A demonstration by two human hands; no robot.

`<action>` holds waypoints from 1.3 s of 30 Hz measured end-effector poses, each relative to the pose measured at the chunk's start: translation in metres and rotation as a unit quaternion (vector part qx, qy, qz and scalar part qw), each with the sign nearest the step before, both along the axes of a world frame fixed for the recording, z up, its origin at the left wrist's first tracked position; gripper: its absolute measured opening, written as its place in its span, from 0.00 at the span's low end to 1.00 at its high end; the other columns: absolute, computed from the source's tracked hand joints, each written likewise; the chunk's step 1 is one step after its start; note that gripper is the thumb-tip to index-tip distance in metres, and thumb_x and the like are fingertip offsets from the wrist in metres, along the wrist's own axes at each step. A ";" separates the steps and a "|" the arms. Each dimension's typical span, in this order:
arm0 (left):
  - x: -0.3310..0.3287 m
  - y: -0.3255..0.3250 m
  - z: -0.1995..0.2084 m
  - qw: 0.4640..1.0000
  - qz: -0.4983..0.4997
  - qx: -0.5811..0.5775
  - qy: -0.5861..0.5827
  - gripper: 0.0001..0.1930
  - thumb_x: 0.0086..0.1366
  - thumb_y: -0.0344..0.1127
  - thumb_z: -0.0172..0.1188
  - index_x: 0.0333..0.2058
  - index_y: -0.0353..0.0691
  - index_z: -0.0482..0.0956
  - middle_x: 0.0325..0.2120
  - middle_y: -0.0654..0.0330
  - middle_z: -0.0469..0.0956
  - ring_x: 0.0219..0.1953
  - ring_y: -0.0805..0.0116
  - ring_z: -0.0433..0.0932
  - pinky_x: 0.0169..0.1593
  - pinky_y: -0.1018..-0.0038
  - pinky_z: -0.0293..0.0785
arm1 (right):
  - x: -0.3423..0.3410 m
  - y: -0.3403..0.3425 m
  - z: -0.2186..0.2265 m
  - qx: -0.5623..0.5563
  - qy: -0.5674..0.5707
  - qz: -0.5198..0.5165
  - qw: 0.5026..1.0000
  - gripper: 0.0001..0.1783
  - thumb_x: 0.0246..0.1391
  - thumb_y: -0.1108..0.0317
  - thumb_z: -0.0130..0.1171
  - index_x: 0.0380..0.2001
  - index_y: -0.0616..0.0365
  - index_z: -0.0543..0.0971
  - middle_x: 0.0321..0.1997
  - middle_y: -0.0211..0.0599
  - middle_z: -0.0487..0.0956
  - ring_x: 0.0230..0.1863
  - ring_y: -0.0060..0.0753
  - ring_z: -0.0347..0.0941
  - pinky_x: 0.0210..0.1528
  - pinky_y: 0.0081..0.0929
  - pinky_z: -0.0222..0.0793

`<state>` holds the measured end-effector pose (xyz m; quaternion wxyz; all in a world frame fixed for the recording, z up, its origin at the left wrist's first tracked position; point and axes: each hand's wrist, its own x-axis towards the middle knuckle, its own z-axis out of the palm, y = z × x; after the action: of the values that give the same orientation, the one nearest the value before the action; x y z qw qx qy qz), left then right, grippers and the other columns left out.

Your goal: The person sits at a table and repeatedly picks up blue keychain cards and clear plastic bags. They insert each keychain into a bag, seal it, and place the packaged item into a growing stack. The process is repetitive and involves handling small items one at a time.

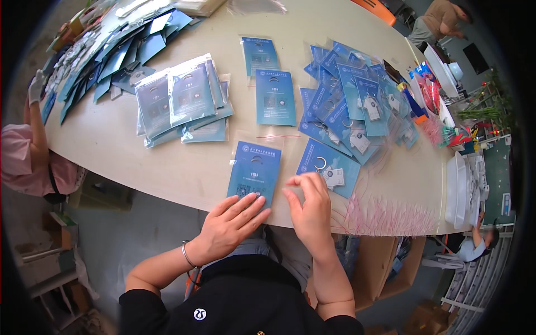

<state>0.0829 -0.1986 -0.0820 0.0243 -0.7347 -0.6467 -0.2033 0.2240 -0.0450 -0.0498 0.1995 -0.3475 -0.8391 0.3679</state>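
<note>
My left hand [235, 226] lies flat, fingers stretched out, on the lower part of a blue card [255, 167] in a clear bag at the table's near edge. To its right my right hand [310, 207] is raised with fingers loosely curled. A gap shows between thumb and forefinger, and nothing is visible in them. Just behind that hand lies a blue card with a keyring [330, 167], its white shirt-shaped tag [334, 177] partly beside my fingers. Farther away sit two more bagged blue cards, the nearer card [275, 97] overlapping the farther card [259, 53].
A bagged-card stack [187, 95] stands left, a pile of keyring cards [349, 103] right. Loose cards [125, 53] heap at the far left. Empty clear bags with pink-red edges [391, 215] lie near right. A gloved hand [37, 86] of another person is at the left.
</note>
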 end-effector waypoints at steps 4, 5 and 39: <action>-0.021 -0.018 -0.002 0.986 -0.070 0.150 -0.011 0.14 0.58 0.35 0.63 0.45 0.50 0.82 0.46 0.62 0.81 0.50 0.64 0.79 0.55 0.66 0.73 | -0.051 0.038 -0.016 0.246 -0.052 0.038 0.967 0.28 0.56 0.60 0.59 0.55 0.64 0.70 0.61 0.52 0.68 0.63 0.50 0.62 0.65 0.43 0.54; -0.030 -0.024 0.006 0.978 -0.079 0.190 -0.012 0.13 0.58 0.35 0.63 0.44 0.50 0.83 0.46 0.60 0.81 0.49 0.62 0.79 0.54 0.67 0.74 | -0.061 0.042 -0.022 0.298 -0.086 0.045 0.950 0.32 0.57 0.57 0.58 0.59 0.66 0.67 0.64 0.54 0.66 0.65 0.50 0.61 0.67 0.42 0.52; -0.049 0.076 0.029 0.987 -0.058 -0.145 0.022 0.32 0.61 0.49 0.57 0.64 0.54 0.64 0.68 0.52 0.54 0.70 0.50 0.49 0.70 0.56 0.44 | 0.017 -0.020 -0.019 0.242 -0.103 0.088 0.961 0.04 0.52 0.70 0.56 0.27 0.57 0.73 0.33 0.37 0.70 0.41 0.39 0.66 0.43 0.35 0.62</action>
<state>0.0338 -0.1222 -0.0535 -0.0801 -0.7711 -0.6249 -0.0921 0.2407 -0.0651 -0.0684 0.1566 -0.2495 -0.9465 0.1320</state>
